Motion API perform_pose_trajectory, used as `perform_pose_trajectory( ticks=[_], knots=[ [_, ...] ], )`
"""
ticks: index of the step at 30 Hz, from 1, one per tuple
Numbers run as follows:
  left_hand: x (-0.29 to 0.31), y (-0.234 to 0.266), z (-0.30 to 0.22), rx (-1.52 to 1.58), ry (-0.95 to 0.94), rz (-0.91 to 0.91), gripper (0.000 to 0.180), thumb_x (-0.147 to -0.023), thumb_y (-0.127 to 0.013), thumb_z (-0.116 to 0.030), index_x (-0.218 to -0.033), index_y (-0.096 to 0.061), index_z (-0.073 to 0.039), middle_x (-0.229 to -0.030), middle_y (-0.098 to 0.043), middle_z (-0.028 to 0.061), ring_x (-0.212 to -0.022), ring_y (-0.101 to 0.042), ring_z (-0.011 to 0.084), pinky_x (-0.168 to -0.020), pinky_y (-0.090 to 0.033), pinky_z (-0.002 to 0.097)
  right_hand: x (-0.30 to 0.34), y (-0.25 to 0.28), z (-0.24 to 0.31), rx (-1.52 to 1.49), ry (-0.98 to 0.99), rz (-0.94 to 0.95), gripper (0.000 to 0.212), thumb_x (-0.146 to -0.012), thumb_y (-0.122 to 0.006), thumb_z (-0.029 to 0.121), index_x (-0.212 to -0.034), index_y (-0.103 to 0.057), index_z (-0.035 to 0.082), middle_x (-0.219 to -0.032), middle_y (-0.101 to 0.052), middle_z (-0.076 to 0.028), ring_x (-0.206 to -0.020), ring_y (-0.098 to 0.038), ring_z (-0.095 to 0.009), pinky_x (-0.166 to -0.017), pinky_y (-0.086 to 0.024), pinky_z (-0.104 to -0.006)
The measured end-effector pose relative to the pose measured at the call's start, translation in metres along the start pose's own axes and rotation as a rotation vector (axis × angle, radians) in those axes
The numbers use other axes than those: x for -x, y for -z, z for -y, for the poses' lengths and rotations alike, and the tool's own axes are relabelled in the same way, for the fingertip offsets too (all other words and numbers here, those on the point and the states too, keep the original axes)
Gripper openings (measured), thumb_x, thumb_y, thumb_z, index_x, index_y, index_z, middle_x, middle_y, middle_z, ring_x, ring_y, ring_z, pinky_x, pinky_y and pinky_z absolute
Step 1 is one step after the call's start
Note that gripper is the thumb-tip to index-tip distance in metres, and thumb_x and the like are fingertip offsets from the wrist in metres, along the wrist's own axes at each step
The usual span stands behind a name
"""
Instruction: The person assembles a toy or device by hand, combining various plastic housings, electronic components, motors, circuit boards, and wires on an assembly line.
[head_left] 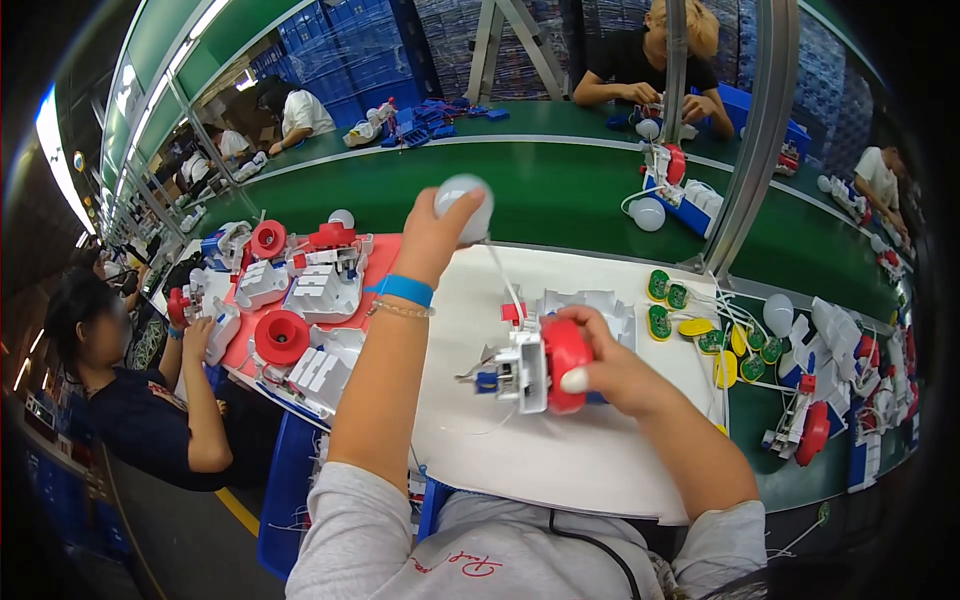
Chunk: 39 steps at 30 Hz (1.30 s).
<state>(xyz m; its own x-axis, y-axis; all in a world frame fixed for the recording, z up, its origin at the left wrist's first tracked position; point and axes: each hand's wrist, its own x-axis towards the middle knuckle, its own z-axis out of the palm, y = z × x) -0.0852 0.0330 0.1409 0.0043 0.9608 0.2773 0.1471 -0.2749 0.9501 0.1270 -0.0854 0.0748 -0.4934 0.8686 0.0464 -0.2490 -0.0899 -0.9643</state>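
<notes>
My left hand is raised at the far edge of the white work surface, its fingers wrapped round a white ball. A white cord runs from the ball down to a white plastic assembly. Over the middle of the surface, my right hand grips the assembly by its red round part, thumb on the near side and fingers over the top. Blue and metal bits stick out of the assembly's left side. Behind it lies a white plastic housing, partly hidden by my right hand.
Several white housings with red round parts lie on a red mat at left, beside a co-worker. Green and yellow circuit boards with wires and more assemblies are at right. A metal post stands before the green conveyor belt.
</notes>
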Motion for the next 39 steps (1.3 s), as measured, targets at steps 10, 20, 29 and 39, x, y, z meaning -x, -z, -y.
perform_pose_trajectory(
  ticks=[10, 20, 29, 39],
  knots=[
    [0.06, 0.01, 0.086, -0.52, -0.427, -0.189, 0.025, -0.083, -0.057, -0.022, -0.086, -0.052, 0.003, -0.072, -0.052, 0.0102, -0.066, -0.049, 0.0226, -0.062, -0.041, 0.0334, -0.007, 0.023, 0.015, -0.155, -0.049, -0.176, 0.054, -0.075, -0.053, 0.023, -0.125, -0.039, 0.008, -0.114, -0.05, -0.01, -0.101, -0.053, -0.022, -0.081, -0.048, -0.036],
    [0.088, -0.003, 0.088, 0.308, -0.118, 0.62, 0.096, -0.07, -0.069, -0.048, -0.137, -0.013, -0.006, -0.128, -0.039, 0.0116, -0.12, -0.039, 0.023, -0.098, -0.031, 0.036, -0.036, 0.014, 0.013, -0.216, -0.046, -0.106, 0.055, -0.079, -0.041, 0.031, -0.123, -0.044, -0.001, -0.115, -0.054, -0.016, -0.103, -0.054, -0.024, -0.089, -0.043, -0.0358],
    [0.106, -0.021, 0.089, 0.533, 0.062, 0.151, 0.085, -0.067, -0.076, -0.014, -0.125, -0.014, -0.009, -0.12, -0.038, 0.0122, -0.111, -0.044, 0.022, -0.091, -0.042, 0.0333, -0.076, 0.008, -0.003, 0.521, 0.267, -0.378, 0.046, -0.092, -0.041, 0.037, -0.121, -0.045, 0.001, -0.128, -0.044, -0.013, -0.117, -0.042, -0.024, -0.098, -0.031, -0.031],
    [0.114, -0.028, 0.08, 0.632, 0.156, -0.024, 0.095, -0.072, -0.066, -0.006, -0.137, 0.003, -0.008, -0.125, -0.036, 0.0136, -0.113, -0.042, 0.022, -0.093, -0.039, 0.0346, -0.017, 0.013, 0.015, 1.258, 0.193, 0.0, 0.026, -0.073, -0.05, 0.01, -0.097, -0.058, 0.002, -0.09, -0.059, -0.014, -0.096, -0.052, -0.03, -0.088, -0.04, -0.0373]
  ],
)
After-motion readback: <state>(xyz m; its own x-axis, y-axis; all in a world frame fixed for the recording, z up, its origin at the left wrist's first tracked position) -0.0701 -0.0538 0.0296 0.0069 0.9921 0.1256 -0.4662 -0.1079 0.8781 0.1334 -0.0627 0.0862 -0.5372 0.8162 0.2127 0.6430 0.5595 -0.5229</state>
